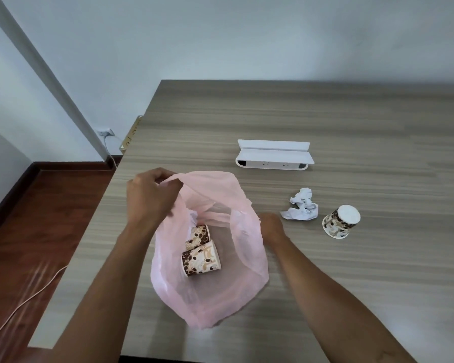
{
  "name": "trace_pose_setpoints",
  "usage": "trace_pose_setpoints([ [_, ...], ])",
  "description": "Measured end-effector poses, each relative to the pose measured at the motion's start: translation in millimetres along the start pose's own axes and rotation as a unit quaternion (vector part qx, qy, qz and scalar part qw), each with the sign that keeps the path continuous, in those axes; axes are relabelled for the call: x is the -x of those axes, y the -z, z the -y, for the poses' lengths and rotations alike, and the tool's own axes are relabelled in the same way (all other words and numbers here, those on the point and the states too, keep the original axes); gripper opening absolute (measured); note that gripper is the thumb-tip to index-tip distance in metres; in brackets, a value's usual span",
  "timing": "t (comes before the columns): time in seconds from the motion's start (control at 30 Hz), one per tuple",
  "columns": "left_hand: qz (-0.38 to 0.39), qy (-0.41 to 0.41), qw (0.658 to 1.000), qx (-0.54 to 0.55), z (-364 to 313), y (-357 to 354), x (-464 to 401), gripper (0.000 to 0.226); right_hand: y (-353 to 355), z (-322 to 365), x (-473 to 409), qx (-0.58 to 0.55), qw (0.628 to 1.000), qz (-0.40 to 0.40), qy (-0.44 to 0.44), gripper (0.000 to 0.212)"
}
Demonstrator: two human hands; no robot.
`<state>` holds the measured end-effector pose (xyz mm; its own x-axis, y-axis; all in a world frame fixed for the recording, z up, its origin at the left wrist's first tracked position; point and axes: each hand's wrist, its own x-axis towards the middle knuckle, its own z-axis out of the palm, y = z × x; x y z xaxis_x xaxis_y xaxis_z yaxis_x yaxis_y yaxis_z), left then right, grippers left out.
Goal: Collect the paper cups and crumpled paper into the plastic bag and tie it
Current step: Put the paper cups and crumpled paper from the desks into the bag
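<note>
Pink bag (249, 260) sat on the counter (351, 121) near its front-left edge, mouth held open & facing up. L hand (148, 195) was clenched on the bag rim at approx 11 o'clock of the opening, pinching the plastic & lifting it. R hand (271, 226) was at the bag's 3 o'clock side, against the rim; fingers hidden behind the plastic, so can't tell if it gripped or was loose.

Inside the bag: 2 cups w/ coffee-bean print, both on their sides. Near cup (201, 258) lay w/ base toward 3 o'clock; far cup (199, 233) touched it at 12 o'clock, partly covered by a bag fold.

Outside, to the bag's 3 o'clock: paper wad (300, 205), white, crumpled, just beyond the R hand. Third cup (341, 222) was just beside the wad at its 3 o'clock, upside down & tilted, white base up.

White box (273, 157), long, lid flipped open, stood at 12 o'clock of the wad, well apart.
</note>
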<state>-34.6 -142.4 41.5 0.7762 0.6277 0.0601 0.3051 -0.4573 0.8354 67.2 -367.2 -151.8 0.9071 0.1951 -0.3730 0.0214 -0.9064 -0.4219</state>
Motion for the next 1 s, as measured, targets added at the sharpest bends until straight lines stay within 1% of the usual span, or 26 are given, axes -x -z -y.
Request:
trace_pose_setpoints([
  [0.13,0.003,0.001,1.0,-0.003,1,10,1,0.017,12,-2,14,-0.101,0.994,-0.036,-0.019,0.023],
  [0.2,0.005,-0.002,1.0,-0.002,0,13,0,0.017,30,2,32,-0.172,0.984,-0.033,-0.024,0.02],
  [0.27,0.006,-0.006,1.0,0.001,-2,15,0,0.016,56,7,54,-0.215,0.976,-0.029,-0.021,0.028],
  [0.3,0.006,-0.01,1.0,0.004,-3,15,0,0.016,73,11,66,-0.224,0.974,-0.015,-0.018,0.032],
  [0.4,0.012,-0.031,0.999,0.009,-6,15,-1,0.014,125,27,114,-0.228,0.971,0.065,0.043,0.034],
  [0.5,0.026,-0.047,0.999,0.007,-9,15,-1,0.015,164,48,169,-0.213,0.951,0.177,0.139,0.033],
  [0.6,0.038,-0.055,0.998,0.008,-9,17,0,0.015,163,72,200,-0.131,0.927,0.295,0.19,0.029],
  [0.67,0.043,-0.057,0.997,0.006,-9,17,1,0.015,139,86,200,-0.048,0.924,0.329,0.189,0.027],
  [0.73,0.051,-0.062,0.997,-0.001,-9,17,4,0.014,107,97,187,0.006,0.933,0.321,0.161,0.024],
  [0.77,0.056,-0.061,0.997,-0.003,-9,17,6,0.015,90,102,177,0.013,0.944,0.297,0.144,0.023],
  [0.83,0.063,-0.058,0.996,-0.008,-11,17,9,0.015,62,115,158,-0.006,0.973,0.198,0.12,0.023],
  [0.87,0.066,-0.058,0.996,-0.011,-11,17,11,0.015,52,121,150,-0.03,0.984,0.137,0.109,0.033],
  [0.9,0.067,-0.056,0.996,-0.01,-12,16,13,0.014,45,127,146,-0.065,0.989,0.095,0.093,0.046],
  [0.93,0.066,-0.054,0.996,-0.008,-12,16,15,0.014,41,131,145,-0.101,0.989,0.076,0.078,0.06],
  [0.97,0.065,-0.053,0.996,-0.007,-11,15,16,0.014,39,134,146,-0.122,0.987,0.082,0.071,0.071],
  [1.0,0.064,-0.053,0.997,-0.006,-11,14,17,0.014,37,134,148,-0.123,0.985,0.098,0.074,0.074],
])
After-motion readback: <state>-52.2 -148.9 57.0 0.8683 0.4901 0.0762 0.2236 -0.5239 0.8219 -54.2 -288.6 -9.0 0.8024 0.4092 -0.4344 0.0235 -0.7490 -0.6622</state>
